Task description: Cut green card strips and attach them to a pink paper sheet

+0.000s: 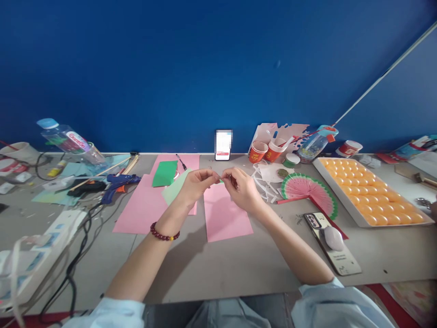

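Note:
My left hand (198, 186) and my right hand (241, 187) meet over the middle of the table, fingertips pinched close together. Between them shows a tiny bit of green paper (221, 180), mostly hidden by the fingers. Below my right hand lies a sheet of pink paper (223, 223). Just left of my left hand, a pale green sheet (172, 189) and a darker green piece (165, 173) rest on more pink paper (133, 214). A beaded bracelet (164, 232) circles my left wrist.
A phone (223, 146) stands against the blue wall. To the left are a blue glue gun (118, 184), a power strip (44, 250) and a plastic bottle (71, 141). Rightward are red paper cups (258, 151), a watermelon-patterned fan (307, 189), another phone (344, 259) and a tray of orange balls (368, 193).

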`<state>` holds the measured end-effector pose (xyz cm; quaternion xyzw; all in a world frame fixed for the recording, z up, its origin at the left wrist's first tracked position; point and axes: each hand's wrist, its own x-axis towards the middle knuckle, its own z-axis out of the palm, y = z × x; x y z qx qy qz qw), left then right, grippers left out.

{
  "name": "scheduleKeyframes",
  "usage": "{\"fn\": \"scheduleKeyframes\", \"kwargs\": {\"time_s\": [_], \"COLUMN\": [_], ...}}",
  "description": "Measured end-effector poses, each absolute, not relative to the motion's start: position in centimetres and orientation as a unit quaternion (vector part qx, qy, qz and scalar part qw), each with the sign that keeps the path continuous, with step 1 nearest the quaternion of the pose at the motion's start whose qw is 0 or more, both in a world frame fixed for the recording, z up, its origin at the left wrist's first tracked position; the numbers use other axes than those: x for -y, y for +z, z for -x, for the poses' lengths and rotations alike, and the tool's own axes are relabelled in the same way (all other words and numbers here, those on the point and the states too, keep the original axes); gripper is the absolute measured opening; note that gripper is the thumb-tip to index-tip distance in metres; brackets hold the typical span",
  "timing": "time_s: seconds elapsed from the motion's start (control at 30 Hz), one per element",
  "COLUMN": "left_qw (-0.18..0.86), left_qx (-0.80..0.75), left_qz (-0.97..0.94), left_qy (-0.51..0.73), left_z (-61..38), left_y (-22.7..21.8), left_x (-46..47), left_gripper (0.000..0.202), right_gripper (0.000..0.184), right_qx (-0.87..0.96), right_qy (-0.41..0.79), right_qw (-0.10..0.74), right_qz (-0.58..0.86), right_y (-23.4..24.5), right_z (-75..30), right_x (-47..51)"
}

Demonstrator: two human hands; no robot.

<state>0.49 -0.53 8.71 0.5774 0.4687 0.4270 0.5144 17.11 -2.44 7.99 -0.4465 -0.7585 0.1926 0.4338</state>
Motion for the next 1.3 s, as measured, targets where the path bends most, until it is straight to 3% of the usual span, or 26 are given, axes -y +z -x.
{"fn": "scheduleKeyframes", "kwargs": {"time_s": [0.53,0.8,1.03,1.2,1.3], "left_qw": [0.525,0.524,0.517,0.506,0.505], "left_qx": [-0.503,-0.48,-0.459,-0.431,-0.415], "left_qz": [-0.517,-0.512,-0.577,-0.618,-0.631], "left_qy": [0.451,0.483,0.435,0.42,0.417], "left_z": [0.3,2.2,2.2,2.3,2.2], "left_y": [8.5,10.0,9.4,9.1,9.3], "left_x": [-0.2,-0.5,-0.7,-0.5,-0.2], "left_gripper": [0.021,0.024,0.031,0.029,0.028], "right_gripper": [0.01,0.017,0.018,0.053,0.058], "right_qx": [0.739,0.672,0.657,0.674,0.68], "right_qy": [0.226,0.37,0.431,0.468,0.476], "right_qw": [0.44,0.487,0.493,0.448,0.439], "right_qz": [0.457,0.418,0.374,0.356,0.344], "right_y": [8.1,8.3,8.4,8.8,8.8], "right_z": [-17.3,-17.9,-18.0,-18.1,-18.2], "right_x": [2.5,1.8,1.7,1.9,1.9]}}
